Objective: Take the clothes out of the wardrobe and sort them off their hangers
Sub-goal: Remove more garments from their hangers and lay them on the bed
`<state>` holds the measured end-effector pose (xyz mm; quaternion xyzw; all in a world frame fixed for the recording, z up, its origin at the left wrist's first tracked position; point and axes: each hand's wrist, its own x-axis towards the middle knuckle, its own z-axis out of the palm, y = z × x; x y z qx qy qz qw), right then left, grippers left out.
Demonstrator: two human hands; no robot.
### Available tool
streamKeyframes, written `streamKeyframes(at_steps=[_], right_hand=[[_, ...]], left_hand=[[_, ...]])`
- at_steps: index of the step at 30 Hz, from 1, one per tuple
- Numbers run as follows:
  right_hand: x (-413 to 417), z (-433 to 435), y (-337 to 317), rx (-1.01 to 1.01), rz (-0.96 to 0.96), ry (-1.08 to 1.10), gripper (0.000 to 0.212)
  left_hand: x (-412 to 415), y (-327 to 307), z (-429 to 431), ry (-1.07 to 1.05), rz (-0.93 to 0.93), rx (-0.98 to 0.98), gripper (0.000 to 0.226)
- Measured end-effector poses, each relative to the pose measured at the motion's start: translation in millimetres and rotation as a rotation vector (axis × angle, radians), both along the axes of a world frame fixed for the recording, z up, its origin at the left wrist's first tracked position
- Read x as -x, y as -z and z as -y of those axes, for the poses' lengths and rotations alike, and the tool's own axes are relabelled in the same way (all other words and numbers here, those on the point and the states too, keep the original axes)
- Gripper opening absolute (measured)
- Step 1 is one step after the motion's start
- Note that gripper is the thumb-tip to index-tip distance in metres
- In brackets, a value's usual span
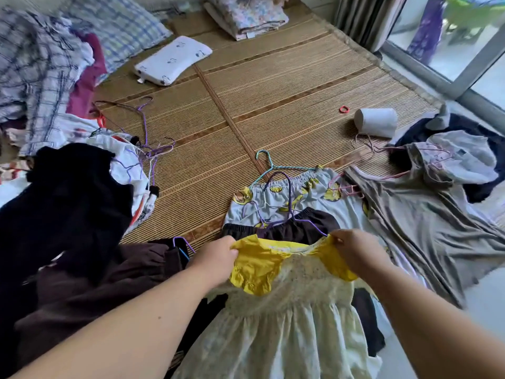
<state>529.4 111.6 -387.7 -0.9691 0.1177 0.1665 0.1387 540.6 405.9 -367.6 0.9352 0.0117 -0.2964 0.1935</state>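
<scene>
Both hands are closed in a pinch on the yellow-sleeved child's dress with a pale smocked bodice (295, 310). The left hand (218, 258) has thumb and fingers nipped on one shoulder, and the right hand (352, 247) does the same on the other. The dress is stretched between them just above the near edge of the woven bamboo bed mat (273, 105), with its skirt trailing toward the person.

One arm of a thin purple wire hanger (308, 222) ends right beside the right thumb. It seems to belong to the dark brown elastic-waist shorts (300, 231) underneath, though I cannot tell whether it also reaches into the dress's neckline. If it does, pulling the shoulders apart could snag the wire and strain the smocking or a sleeve seam.

A second risk is laying the dress over those shorts and the pale blue lemon-print shorts (273, 203), which are both on hangers. That would bury unsorted pieces and let the hooks tangle with the teal wire hanger (269, 164).

No brand, label or writing can be read on anything.
</scene>
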Motion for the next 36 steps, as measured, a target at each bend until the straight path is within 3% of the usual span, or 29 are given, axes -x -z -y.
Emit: streamKeyframes(at_steps=[6,11,16,25,31,36], right_hand=[[-14.4,-16.3,63.8,-0.045,-0.115,0.02,0.044],[-5.0,-50.9,55.8,-0.068,-0.129,-0.008,0.068],[35.4,-116.5,21.9,-0.189,-0.085,-0.104,0.066],[90.5,-290.0,-11.5,-0.251,-0.049,-0.174,0.064],[124.3,-380.0,23.6,-0.311,-0.086,-0.122,0.065],[128.7,-405.0,76.4,-0.295,-0.215,-0.107,0.071]], left_hand=[[-14.2,41.2,-5.5,-0.043,-0.065,-0.019,0.031],[-6.9,41.9,-24.8,-0.101,0.034,0.074,0.059],[34.5,23.8,-70.3,-0.125,-0.004,0.22,0.058],[108.3,4.2,-228.6,0.076,0.028,0.187,0.058],[120.6,31.0,-322.9,0.144,0.019,0.07,0.058],[110.9,75.8,-334.3,0.225,-0.022,0.032,0.061]])
